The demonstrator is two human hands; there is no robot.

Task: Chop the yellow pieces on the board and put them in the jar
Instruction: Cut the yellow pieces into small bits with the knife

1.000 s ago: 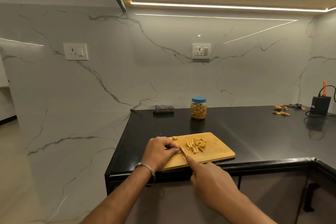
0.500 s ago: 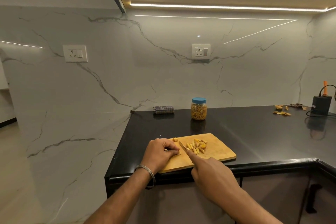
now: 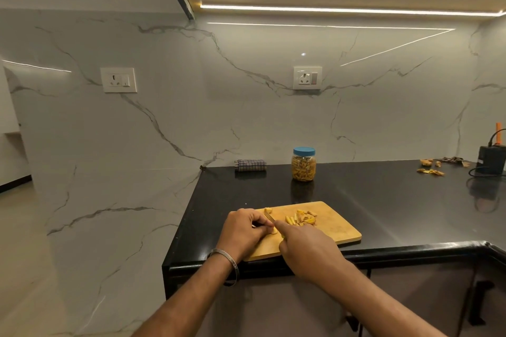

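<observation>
A wooden cutting board [image 3: 336, 227] lies at the black counter's front edge. A heap of chopped yellow sticks [image 3: 301, 219] sits on its middle, and one loose yellow chunk [image 3: 268, 210] lies at its back left corner. My left hand [image 3: 245, 232] curls over a yellow piece [image 3: 273, 230] on the board's left part and pins it down. My right hand [image 3: 306, 249] grips a knife [image 3: 269, 217], index finger stretched along its back; the blade sits beside my left fingers. The blue-lidded jar [image 3: 303, 164], lid on and full of yellow sticks, stands behind the board.
A folded checked cloth [image 3: 250, 165] lies by the wall left of the jar. Peel scraps [image 3: 431, 171] and a black box with cables [image 3: 491, 163] occupy the counter's far right. The counter [image 3: 397, 200] ends at a drop on the left and front.
The knife blade has moved left, closer against my left fingers. Both hands have stayed over the board's left part.
</observation>
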